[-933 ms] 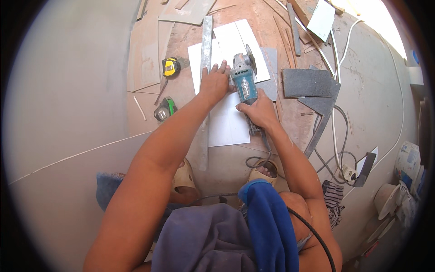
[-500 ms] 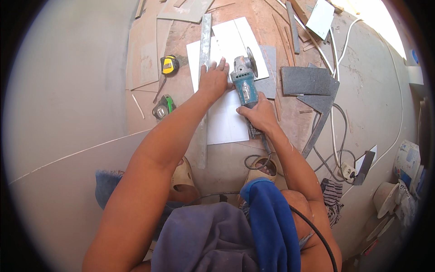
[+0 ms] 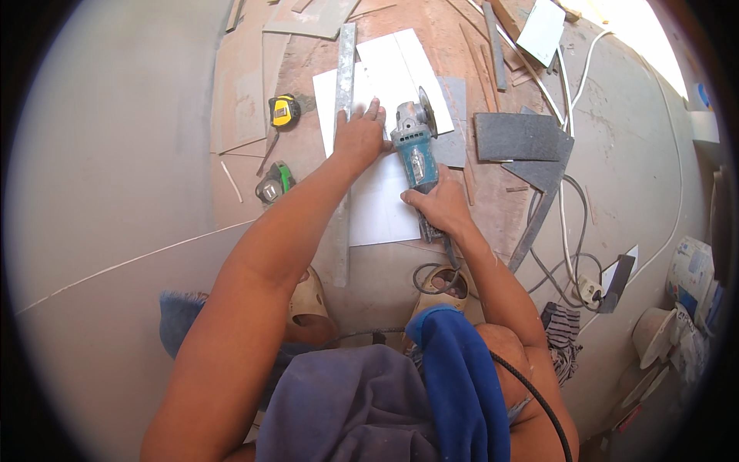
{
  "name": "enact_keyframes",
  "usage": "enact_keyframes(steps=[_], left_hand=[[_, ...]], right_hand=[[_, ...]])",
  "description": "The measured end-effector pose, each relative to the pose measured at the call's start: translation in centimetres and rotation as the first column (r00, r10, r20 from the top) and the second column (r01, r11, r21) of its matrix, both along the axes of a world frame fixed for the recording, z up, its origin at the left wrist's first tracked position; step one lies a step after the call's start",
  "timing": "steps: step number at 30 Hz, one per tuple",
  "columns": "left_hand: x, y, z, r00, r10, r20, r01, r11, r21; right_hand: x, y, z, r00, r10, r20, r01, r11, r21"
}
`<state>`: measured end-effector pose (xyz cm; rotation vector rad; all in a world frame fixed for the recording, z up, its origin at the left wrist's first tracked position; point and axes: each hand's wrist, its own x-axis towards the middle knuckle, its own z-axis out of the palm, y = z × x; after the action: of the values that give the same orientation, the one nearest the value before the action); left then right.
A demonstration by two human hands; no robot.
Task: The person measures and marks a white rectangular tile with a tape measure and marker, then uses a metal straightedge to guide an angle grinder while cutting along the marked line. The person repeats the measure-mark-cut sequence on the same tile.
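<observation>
My right hand (image 3: 445, 202) is wrapped round the body of a teal angle grinder (image 3: 416, 158). The grinder's thin cutting disc (image 3: 427, 113) stands on edge at its far right side, over or near a white tile (image 3: 381, 208); whether it touches cannot be made out. With fingers spread, my left hand (image 3: 362, 138) lies flat across a long grey metal bar (image 3: 346, 69) and the white tile surface. Its thumb side is close to the grinder's head. Another white tile piece (image 3: 396, 58) lies farther off, a thin line running along it.
Left of the bar lie a yellow tape measure (image 3: 284, 112) and a green-grey one (image 3: 275, 182). Dark grey tile offcuts (image 3: 517, 137) sit to the right, beside a white cable (image 3: 566, 223) and a looped grey cord (image 3: 539, 281). A bucket (image 3: 687, 269) stands at far right.
The grinder and its disc have come very slightly nearer to me, with my right hand still round it. My left hand keeps its place on the bar.
</observation>
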<state>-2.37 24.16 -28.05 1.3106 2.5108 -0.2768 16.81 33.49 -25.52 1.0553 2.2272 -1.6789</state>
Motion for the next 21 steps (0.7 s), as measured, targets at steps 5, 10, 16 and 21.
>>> enact_keyframes(steps=[5,10,16,21], left_hand=[[-0.1,-0.1,-0.1,1.000,-0.011,-0.008,0.011,1.000,0.008],[-0.1,-0.1,-0.3,1.000,-0.018,-0.009,0.018,1.000,0.012],[-0.2,0.0,-0.2,1.000,-0.013,0.004,0.013,1.000,0.005],[-0.1,-0.1,-0.2,1.000,-0.013,0.002,0.013,1.000,0.002]], right_hand=[[0.3,-0.1,-0.1,1.000,-0.010,-0.021,0.010,1.000,0.005],[0.4,-0.1,-0.5,1.000,-0.012,-0.002,0.012,1.000,0.006],[0.7,-0.3,-1.2,1.000,-0.025,-0.006,0.025,0.998,0.057],[0.7,0.1,-0.1,1.000,0.020,0.017,-0.020,1.000,-0.002]])
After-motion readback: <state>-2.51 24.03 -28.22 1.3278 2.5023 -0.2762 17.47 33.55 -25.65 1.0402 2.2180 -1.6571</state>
